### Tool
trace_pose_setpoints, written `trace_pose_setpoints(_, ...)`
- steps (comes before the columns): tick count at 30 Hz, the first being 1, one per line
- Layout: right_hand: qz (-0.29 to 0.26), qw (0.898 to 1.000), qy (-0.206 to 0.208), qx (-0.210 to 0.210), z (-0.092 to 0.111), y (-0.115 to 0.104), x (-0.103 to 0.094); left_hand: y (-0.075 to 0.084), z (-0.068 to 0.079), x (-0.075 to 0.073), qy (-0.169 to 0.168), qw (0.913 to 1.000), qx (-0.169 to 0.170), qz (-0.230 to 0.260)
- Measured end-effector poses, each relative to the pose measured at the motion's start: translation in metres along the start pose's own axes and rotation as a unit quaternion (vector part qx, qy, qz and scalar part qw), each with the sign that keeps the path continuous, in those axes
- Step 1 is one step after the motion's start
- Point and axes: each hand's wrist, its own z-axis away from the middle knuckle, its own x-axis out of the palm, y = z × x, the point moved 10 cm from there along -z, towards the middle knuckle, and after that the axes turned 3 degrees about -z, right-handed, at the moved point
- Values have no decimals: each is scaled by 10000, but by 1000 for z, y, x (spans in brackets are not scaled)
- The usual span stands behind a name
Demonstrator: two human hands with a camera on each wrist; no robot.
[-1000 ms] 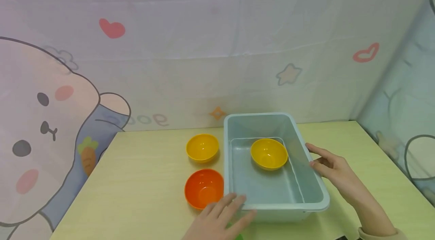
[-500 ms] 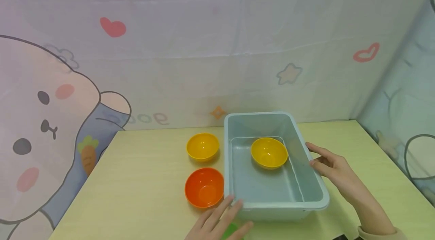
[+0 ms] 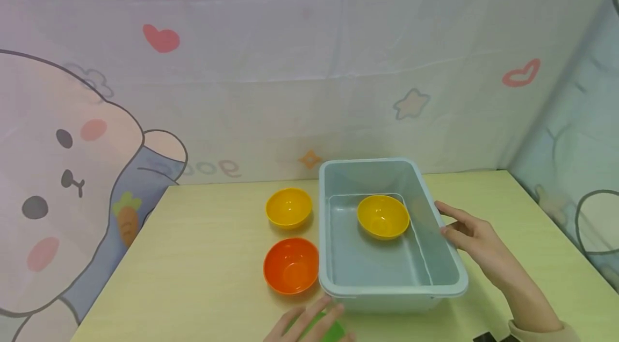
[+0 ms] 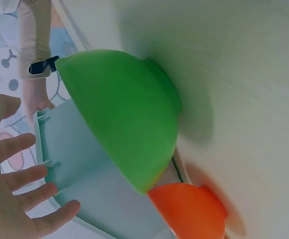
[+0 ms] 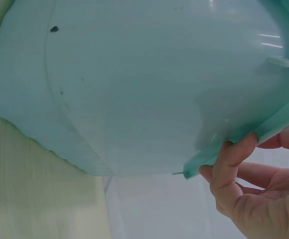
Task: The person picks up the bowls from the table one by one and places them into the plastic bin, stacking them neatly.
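Observation:
My left hand (image 3: pixel 306 322) hovers at the front of the table with its fingers spread, over a green bowl (image 3: pixel 335 332) that it partly hides. In the left wrist view these fingers stand apart from the green bowl (image 4: pixel 124 114), with nothing in their grasp. My right hand (image 3: pixel 479 240) grips the right rim of a pale blue-green plastic bin (image 3: pixel 394 291). Seen from the right wrist, its fingers curl around the rim of the bin (image 5: pixel 134 89). One yellow bowl (image 3: pixel 383 217) sits inside the bin, toward its right wall.
Left of the bin, an orange bowl (image 3: pixel 291 266) stands close to its wall, with another yellow bowl (image 3: pixel 288 208) behind it. A pale wooden table (image 3: pixel 193 256) carries everything. A printed cloth (image 3: pixel 271 62) hangs along the table's back edge.
My left hand has come off the bin's front left corner and drawn back toward me, over the green bowl, which shows more. The right hand stays at the rim.

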Motion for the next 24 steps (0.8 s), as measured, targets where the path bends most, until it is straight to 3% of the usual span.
trace_pose_setpoints(7,34,10000,9,40,0,0,-1,-7,1,14,-24,9999,-105,84)
trace_pose_setpoints(15,43,9999,-5,105,0,3,-2,-14,1,29,-225,9997,116,-20)
trace_pose_setpoints(24,70,10000,21,61,0,2,-2,-19,-1,42,-322,9990,179,271)
